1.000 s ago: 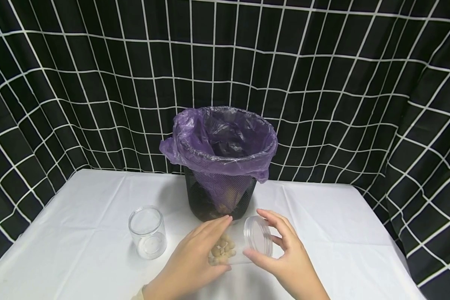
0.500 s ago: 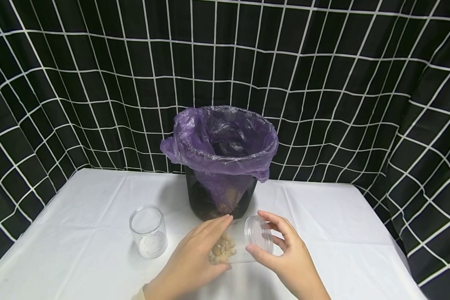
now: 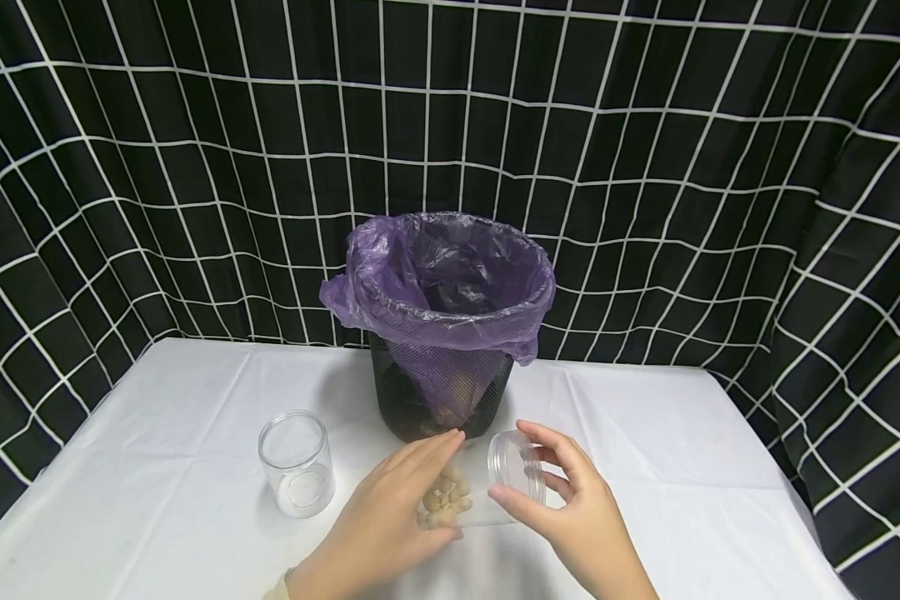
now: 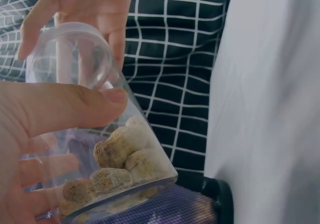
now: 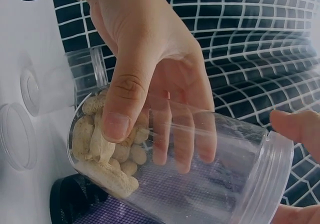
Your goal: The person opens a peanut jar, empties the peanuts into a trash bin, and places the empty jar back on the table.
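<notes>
A clear plastic jar [image 3: 483, 496] lies on its side in the air over the table, its end with peanuts [image 3: 444, 497] toward the left. My left hand [image 3: 390, 512] grips the jar's body, thumb on one side and fingers on the other, as the right wrist view shows. My right hand [image 3: 573, 512] has thumb and fingers round the clear screw lid [image 5: 272, 174] at the other end. Through the wall in the left wrist view, several unshelled peanuts [image 4: 117, 151] rest near the jar's base. My right fingertips are partly hidden behind the lid in the head view.
Just behind my hands stands a black mesh bin [image 3: 397, 392] lined with a purple bag [image 3: 450, 329]. An uncapped clear jar [image 3: 296, 462] stands to the left on the white tablecloth [image 3: 180, 500]. A clear round disc [image 5: 17, 136] shows near it in the right wrist view.
My right thumb and fingers shift slightly around the lid. My left hand and the jar stay almost in place.
</notes>
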Demonstrator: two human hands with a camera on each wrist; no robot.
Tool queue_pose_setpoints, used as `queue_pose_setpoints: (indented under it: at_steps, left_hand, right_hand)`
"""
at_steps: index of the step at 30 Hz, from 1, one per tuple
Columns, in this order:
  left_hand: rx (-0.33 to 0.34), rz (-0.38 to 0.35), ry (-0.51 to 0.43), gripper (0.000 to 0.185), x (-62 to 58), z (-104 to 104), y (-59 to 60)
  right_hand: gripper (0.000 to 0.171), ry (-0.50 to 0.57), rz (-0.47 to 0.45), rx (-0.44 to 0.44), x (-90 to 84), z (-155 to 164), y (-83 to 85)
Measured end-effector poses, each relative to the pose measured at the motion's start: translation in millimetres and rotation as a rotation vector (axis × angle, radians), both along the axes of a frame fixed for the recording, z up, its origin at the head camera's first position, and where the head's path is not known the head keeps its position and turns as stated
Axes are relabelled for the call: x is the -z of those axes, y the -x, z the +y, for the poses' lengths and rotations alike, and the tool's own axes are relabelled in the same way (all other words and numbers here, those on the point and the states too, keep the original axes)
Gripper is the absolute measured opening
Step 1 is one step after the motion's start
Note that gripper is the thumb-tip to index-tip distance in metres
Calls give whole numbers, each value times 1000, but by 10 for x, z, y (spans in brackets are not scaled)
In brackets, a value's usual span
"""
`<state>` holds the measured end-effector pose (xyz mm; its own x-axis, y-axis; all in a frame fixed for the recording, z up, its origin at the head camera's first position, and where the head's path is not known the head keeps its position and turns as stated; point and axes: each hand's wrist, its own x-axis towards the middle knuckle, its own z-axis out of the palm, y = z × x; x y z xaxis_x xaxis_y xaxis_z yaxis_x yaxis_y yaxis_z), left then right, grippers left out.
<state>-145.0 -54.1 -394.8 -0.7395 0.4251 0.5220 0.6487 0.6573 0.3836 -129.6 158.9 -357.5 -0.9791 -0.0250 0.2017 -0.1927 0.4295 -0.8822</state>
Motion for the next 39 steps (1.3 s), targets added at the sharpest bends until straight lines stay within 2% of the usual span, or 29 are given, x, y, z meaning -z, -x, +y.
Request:
queue_pose_setpoints:
  at_steps: [11,16,19,22,30,35,39]
  left_hand:
    - [-12,-12,0,94,0,-6,-9]
    - [-17,-7,3,94,-1,-4,-9]
    - [-14,-5,4,94,0,-3,-7]
    - [-12,-6,5,94,1,-3,-5]
    - [-15,1,1,94,-3,-10,-5]
    - [-22,-6,-1,94,-6,-11,-6]
    - [-18,-13,-1,94,-11,-16,-2]
  right_hand:
    - [66,18,107,-96,27,14,-6]
    - [71,-38,47,-42,16,20,11]
    - [67,-33,-42,5,-7,17,4]
    - [62,-7,-83,22,-23,11,-13]
    - [65,27,20,-35,12,5,-5]
    - [73,-23,-8,-2,0,-7,0]
    - [69,-29,-54,37,-17,-18,-8]
